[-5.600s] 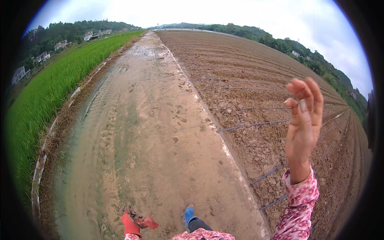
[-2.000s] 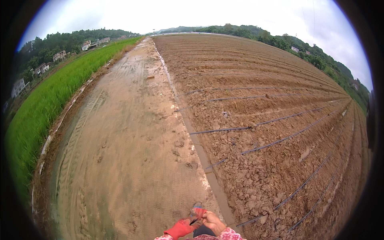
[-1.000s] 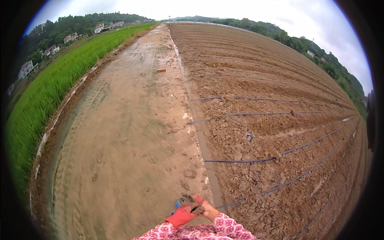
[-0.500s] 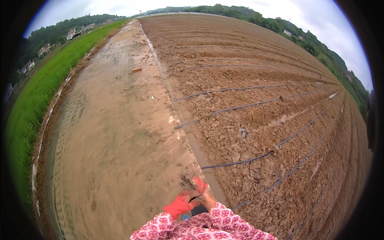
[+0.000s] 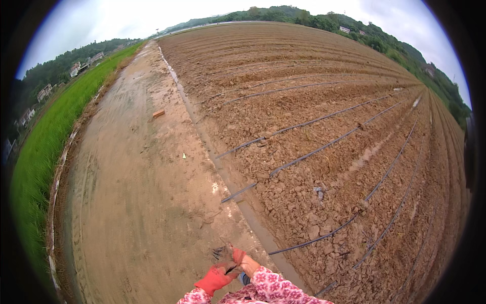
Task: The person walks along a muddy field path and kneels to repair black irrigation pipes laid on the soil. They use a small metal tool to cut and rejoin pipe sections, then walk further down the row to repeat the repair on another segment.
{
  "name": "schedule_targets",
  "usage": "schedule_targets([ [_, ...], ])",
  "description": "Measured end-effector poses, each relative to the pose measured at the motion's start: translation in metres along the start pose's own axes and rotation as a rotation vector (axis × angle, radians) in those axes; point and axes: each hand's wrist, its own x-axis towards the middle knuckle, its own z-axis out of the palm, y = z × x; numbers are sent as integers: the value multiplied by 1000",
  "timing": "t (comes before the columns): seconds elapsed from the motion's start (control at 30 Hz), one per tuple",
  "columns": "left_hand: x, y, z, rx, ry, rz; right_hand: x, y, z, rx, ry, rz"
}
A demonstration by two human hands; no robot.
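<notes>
Low in the view, my two hands meet over the edge of a muddy track. My left hand (image 5: 214, 278), in a red glove, is closed around a thin dark piece (image 5: 231, 270) that shows between the hands. Touching it from the right is my right hand (image 5: 240, 257), gloved in red with fingers curled in. Several dark strands (image 5: 218, 252) stick out past the fingers; their kind is too small and blurred to tell. Mud stains the gloves' fingertips. Pink-and-white patterned sleeves cover both forearms.
The muddy track (image 5: 136, 202) runs ahead, with a brick (image 5: 158, 113) on it. A narrow wet ditch (image 5: 255, 220) borders it. Dark hoses (image 5: 316, 239) lie across the ploughed field (image 5: 304, 152) to the right. Green crop (image 5: 50, 152) grows on the left.
My view has shifted, so the track, brick and hoses sit lower. Both hands appear lower and further left, still together, and the dark strands moved along with them.
</notes>
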Motion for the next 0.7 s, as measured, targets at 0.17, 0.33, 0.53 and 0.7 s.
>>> schedule_targets([
  [0.17,84,1,-45,39,-129,29,50,-89,52,-426,128,-261],
  [0.33,162,-32,-81,-211,-139,-325,122,-145,41,-597,73,-479],
  [0.53,230,-30,-135,-14,-192,174,165,-188,64,-524,-15,-439],
  [0.7,310,-19,-204,153,-335,269,227,-248,90,-488,38,-365],
])
